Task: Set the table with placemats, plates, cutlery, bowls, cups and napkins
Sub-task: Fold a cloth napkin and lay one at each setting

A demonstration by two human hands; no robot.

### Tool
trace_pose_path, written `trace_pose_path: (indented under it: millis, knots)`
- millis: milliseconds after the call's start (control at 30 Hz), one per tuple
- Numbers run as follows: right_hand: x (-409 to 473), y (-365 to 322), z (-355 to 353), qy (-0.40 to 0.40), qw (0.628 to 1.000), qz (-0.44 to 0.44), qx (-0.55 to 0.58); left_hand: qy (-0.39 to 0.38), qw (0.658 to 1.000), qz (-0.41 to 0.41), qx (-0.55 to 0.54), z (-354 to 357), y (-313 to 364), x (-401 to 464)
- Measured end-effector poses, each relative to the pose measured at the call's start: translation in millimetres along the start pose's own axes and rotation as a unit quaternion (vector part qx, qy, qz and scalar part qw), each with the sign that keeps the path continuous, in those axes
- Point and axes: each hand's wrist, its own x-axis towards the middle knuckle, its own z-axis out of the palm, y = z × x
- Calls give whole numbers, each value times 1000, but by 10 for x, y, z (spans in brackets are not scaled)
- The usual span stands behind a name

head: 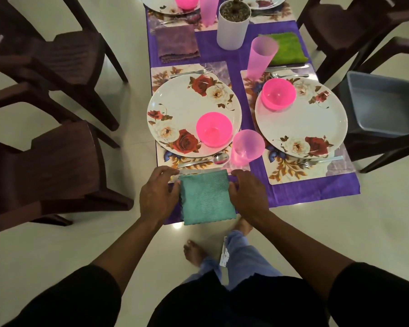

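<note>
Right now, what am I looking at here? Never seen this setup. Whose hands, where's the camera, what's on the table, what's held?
There is no machine: a person sets a table with bare hands. The one picture comes from a camera worn on the head, looking forward and down, so the arms enter from the bottom.

On the purple tablecloth lie floral placemats, each with a flowered plate, such as the near plate, a pink bowl, a pink cup and cutlery. Purple and green napkins and a white plant pot sit further back.

The left hand and right hand hold the sides of a folded teal napkin at the table's near edge.
</note>
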Motion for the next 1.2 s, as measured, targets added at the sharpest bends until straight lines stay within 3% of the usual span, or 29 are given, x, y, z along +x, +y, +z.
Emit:
trace_pose_path:
  millis: [200, 567, 1000, 1200]
  knots:
    - [-24, 104, -10, -19, 999, -45, -20, -11, 998, 12, 63, -1, -14, 100]
    - [41, 171, 51, -32, 998, -44, -38, -41, 990, 26, 134, 30, -18, -10]
    - [80, 163, 93, -46, 996, -55, -44, -49, 989, 1, 140, 33, -56, -57]
    - [133, 128, 109, -39, 993, -75, -79, -79, 983, 41, 162, 86, 1, 25]
